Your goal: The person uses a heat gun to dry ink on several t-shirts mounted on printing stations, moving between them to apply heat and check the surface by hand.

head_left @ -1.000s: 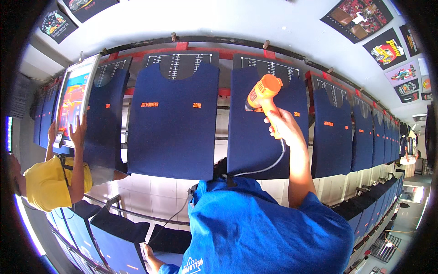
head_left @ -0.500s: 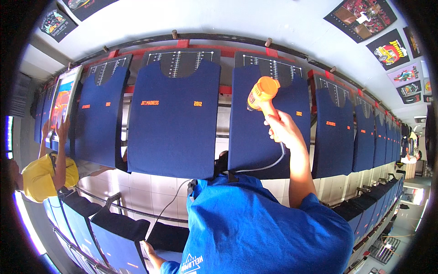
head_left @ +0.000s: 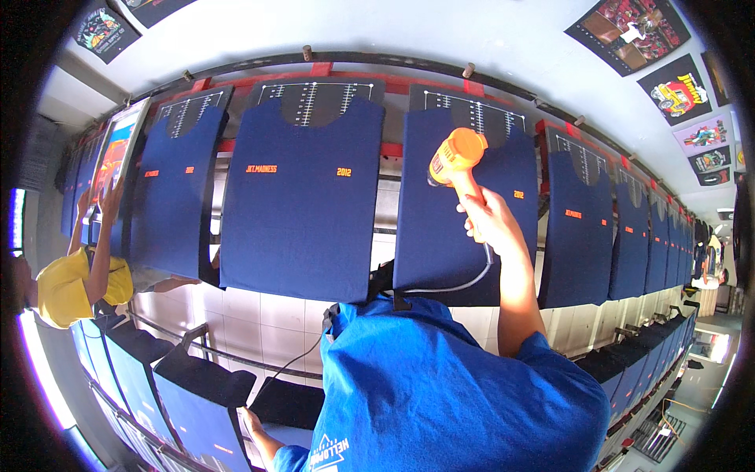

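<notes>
A fisheye view looks down on a person in a blue top [head_left: 448, 385] between two rows of navy shirts on boards. The right hand [head_left: 494, 224] has its fingers wrapped around the handle of an orange heat gun [head_left: 462, 161], its grey cord [head_left: 470, 285] trailing below. The gun is over the chest of one shirt [head_left: 444, 256], right of centre, nozzle turned down toward the cloth; whether it touches cannot be told. It largely hides the left part of that shirt's orange lettering, while a small orange print [head_left: 519, 194] shows at the right.

The left hand [head_left: 253, 431] is low at left, by the edge of a board in the nearer row; whether its fingers grip anything cannot be told.

The neighbouring shirt [head_left: 303, 220] and others along the far row already carry orange prints, so that colour seems done there. The shirt under the gun seems in progress; which prints have had heat, and which remain, does not show. At far left, a person in yellow [head_left: 64, 291] has both hands at a framed screen [head_left: 119, 153].
</notes>
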`<state>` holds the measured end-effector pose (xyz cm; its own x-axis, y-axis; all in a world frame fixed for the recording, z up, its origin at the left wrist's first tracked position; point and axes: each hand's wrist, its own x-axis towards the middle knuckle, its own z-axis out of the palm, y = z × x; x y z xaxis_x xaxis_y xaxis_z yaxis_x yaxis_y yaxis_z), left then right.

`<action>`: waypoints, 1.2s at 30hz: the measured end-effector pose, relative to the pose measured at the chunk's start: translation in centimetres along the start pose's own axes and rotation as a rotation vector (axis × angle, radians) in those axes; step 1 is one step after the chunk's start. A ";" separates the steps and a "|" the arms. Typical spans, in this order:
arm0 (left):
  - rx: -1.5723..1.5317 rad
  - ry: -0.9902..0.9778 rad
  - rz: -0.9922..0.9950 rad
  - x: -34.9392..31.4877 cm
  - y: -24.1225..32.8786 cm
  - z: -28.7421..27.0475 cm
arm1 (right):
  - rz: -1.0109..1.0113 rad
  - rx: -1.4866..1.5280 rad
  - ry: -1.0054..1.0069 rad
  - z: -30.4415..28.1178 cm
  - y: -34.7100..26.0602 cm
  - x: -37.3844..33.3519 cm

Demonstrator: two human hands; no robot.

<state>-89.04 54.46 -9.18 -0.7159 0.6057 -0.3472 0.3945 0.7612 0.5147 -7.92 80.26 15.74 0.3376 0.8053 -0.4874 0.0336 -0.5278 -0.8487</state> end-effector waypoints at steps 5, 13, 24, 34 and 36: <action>0.058 -0.215 -0.016 -0.3 0.6 -0.1 | 0.012 0.024 -0.015 -0.5 0.4 0.4; 0.060 -0.234 -0.160 0.2 0.0 -1.4 | 0.020 -0.043 -0.009 -0.7 0.2 0.0; 0.091 -0.224 -0.154 -0.3 0.4 -0.7 | 0.015 -0.045 0.058 -1.9 1.1 -0.3; -0.025 -0.187 -0.063 0.0 0.0 -1.3 | 0.013 0.011 0.122 -2.9 1.8 -0.6; -0.049 -0.188 -0.027 -0.2 -0.1 -1.4 | 0.018 0.003 0.103 -3.4 1.8 -0.6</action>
<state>-89.71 53.94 -8.09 -0.6041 0.6213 -0.4990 0.3445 0.7683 0.5395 -4.89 77.88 15.21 0.4329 0.7636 -0.4790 0.0242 -0.5411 -0.8406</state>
